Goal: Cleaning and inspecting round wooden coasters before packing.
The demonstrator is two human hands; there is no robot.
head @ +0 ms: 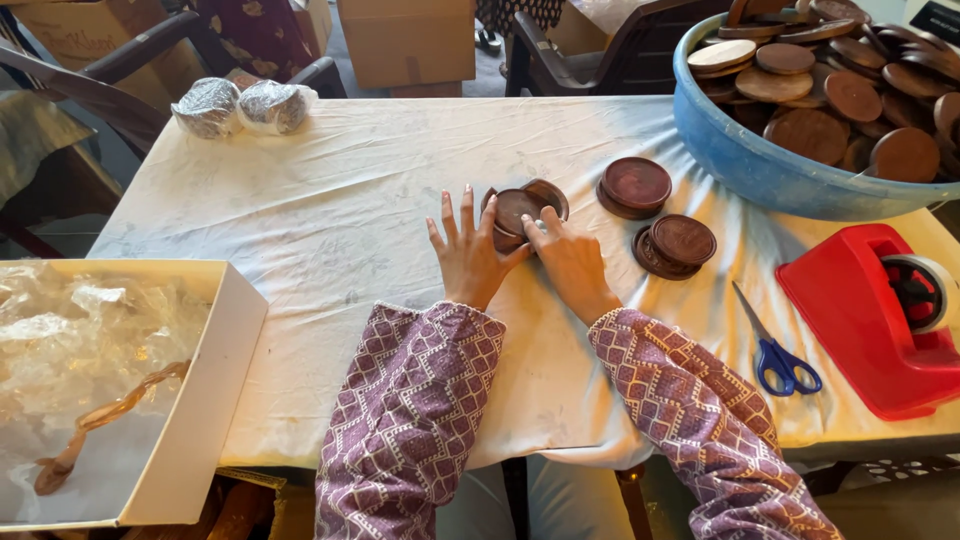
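1. Head view showed a table (330, 200) draped in a wrinkled white cloth, with dark chairs (600, 55) and cardboard boxes (405, 40) behind its far edge.
2. Left hand (468, 255) lay flat with fingers spread and released, its fingertips against a small cluster of round brown wooden discs (518, 210) near the table's middle.
3. Right hand (572, 262) pressed on the same cluster, fingers bent over it, gripping nothing clearly.
4. Two short disc stacks (660, 215) sat just right; a blue tub (760, 165) of discs overhung the far right corner.
5. Blue-handled scissors (775, 350) and a red tape dispenser (870, 320) crowded the right edge.
6. Open cloth lay to the left, up to two wrapped bundles (240, 105) and a white box (195, 400) of clear wrap.
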